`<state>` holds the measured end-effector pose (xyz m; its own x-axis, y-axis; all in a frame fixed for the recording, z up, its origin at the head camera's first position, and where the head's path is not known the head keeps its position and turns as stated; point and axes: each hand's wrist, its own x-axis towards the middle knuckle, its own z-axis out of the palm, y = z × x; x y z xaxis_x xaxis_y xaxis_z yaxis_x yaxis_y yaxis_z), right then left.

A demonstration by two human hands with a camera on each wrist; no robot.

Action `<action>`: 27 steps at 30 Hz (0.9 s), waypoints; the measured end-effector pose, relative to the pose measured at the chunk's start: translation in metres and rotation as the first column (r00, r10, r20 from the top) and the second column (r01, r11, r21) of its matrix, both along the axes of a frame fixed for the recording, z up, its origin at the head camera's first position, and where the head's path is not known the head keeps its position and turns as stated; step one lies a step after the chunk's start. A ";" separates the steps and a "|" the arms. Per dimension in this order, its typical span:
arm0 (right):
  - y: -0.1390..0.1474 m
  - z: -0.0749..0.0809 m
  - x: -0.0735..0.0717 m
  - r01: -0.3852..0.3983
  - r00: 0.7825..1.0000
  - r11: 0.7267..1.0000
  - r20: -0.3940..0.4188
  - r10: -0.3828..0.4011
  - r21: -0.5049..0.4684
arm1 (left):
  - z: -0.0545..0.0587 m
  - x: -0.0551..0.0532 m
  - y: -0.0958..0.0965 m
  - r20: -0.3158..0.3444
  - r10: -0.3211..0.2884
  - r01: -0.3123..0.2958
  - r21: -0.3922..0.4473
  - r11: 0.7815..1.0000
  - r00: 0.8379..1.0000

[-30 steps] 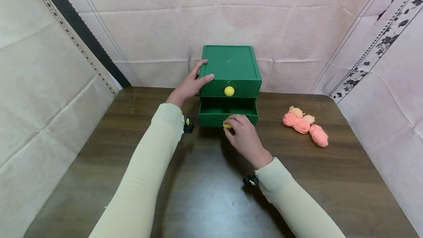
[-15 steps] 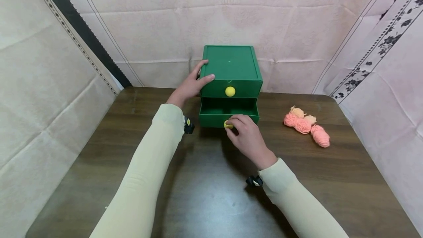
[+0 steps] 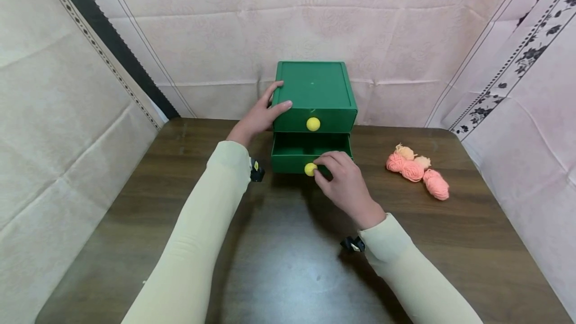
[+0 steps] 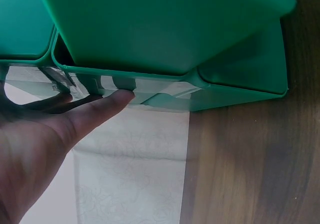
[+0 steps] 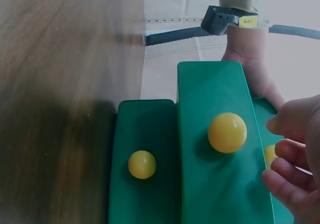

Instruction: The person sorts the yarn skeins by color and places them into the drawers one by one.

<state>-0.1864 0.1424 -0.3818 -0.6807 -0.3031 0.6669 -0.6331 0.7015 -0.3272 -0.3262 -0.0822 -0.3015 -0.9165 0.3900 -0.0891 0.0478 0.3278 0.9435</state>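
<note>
A green drawer cabinet (image 3: 315, 84) stands at the back of the table, its middle drawer (image 5: 215, 88) pulled out. My left hand (image 3: 257, 118) braces the cabinet's left side, with fingertips at the top edge. The left wrist view shows fingers (image 4: 100, 108) lying fairly straight along the taped side. My right hand (image 3: 344, 186) is beside the yellow round knob (image 5: 227, 133) of the pulled-out drawer. Thumb and fingers are parted and hold nothing, with a gap to that knob in the right wrist view. Inside, the visible part of the drawer looks bare.
Several pink and cream yarn balls (image 3: 411, 169) lie on the wooden table (image 3: 279, 264) to the right. The top drawer (image 3: 288, 123) and the bottom drawer (image 5: 147, 129) are pushed in, each with a yellow knob. White cloth (image 3: 315, 24) hangs behind the table.
My right hand has let go of the pulled-out drawer's knob and drawn slightly to the right, its fingers parting. The left hand and the drawer have stayed in place.
</note>
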 end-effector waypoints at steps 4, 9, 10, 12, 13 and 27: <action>0.004 0.002 0.000 0.002 1.000 1.000 -0.022 -0.003 -0.021 | 0.000 0.000 0.001 0.001 0.002 -0.002 0.000 1.000 1.000; 0.009 0.005 -0.001 0.003 0.999 1.000 -0.040 -0.004 -0.030 | -0.001 -0.001 0.000 0.003 0.003 -0.003 0.005 1.000 1.000; 0.010 0.005 -0.001 0.005 0.999 0.999 -0.042 -0.006 -0.031 | -0.002 -0.002 0.000 0.005 0.000 0.000 0.011 1.000 1.000; 0.012 0.006 -0.002 0.010 0.999 1.000 -0.052 -0.011 -0.030 | -0.002 -0.003 0.000 0.007 -0.002 0.002 0.016 1.000 1.000; 0.014 0.006 -0.003 0.012 0.998 0.999 -0.057 -0.014 -0.030 | -0.002 -0.003 0.000 0.008 -0.004 0.004 0.019 1.000 1.000; 0.032 0.007 -0.004 0.055 0.992 0.997 -0.106 -0.061 -0.062 | 0.001 0.001 0.001 0.011 0.004 -0.004 -0.013 1.000 1.000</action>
